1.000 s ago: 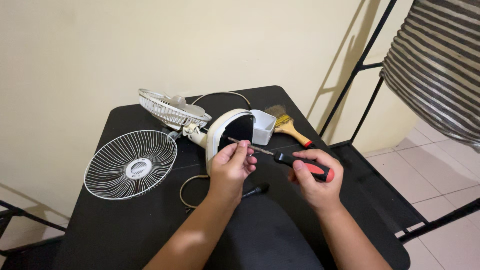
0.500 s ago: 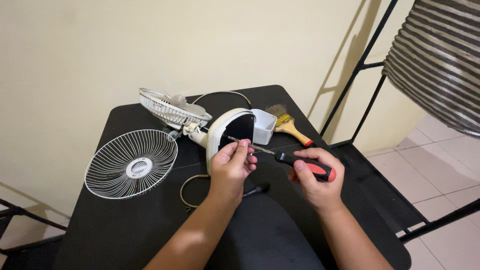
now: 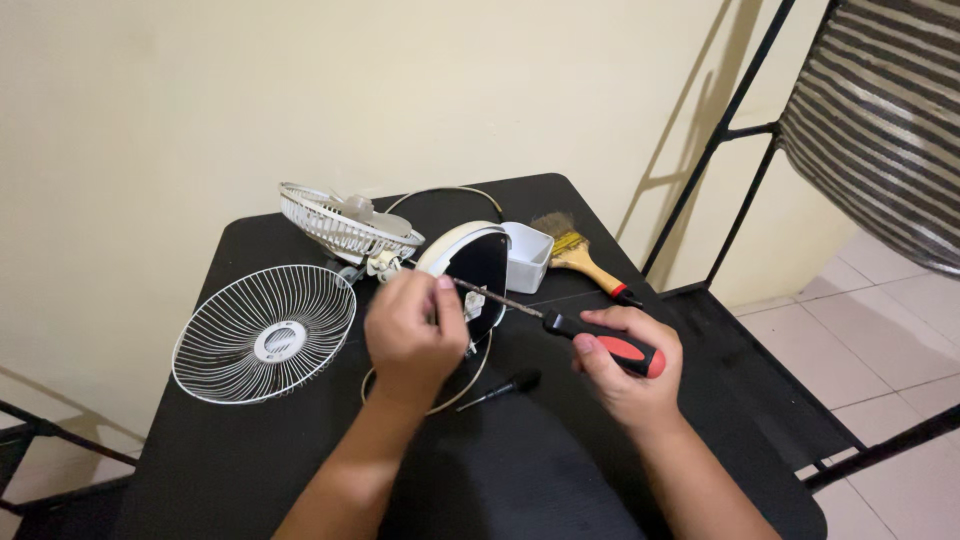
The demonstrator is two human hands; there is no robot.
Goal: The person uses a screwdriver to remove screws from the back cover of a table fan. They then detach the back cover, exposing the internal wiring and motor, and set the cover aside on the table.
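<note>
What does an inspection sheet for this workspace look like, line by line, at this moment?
Surface: black table, matte, holding every part.
Job's things: screwdriver, red-and-black handle, shaft angled toward white fan base, which is tipped on its side.
Clutter: loose wire grille lying flat; fan head behind it; white box; paintbrush; small black tool.
Grips: left hand at the base's edge; right hand closed on the screwdriver handle.
Cables: beige cord loops behind the base.
Surroundings: cream wall; black metal frame; striped fabric; tiled floor.
</note>
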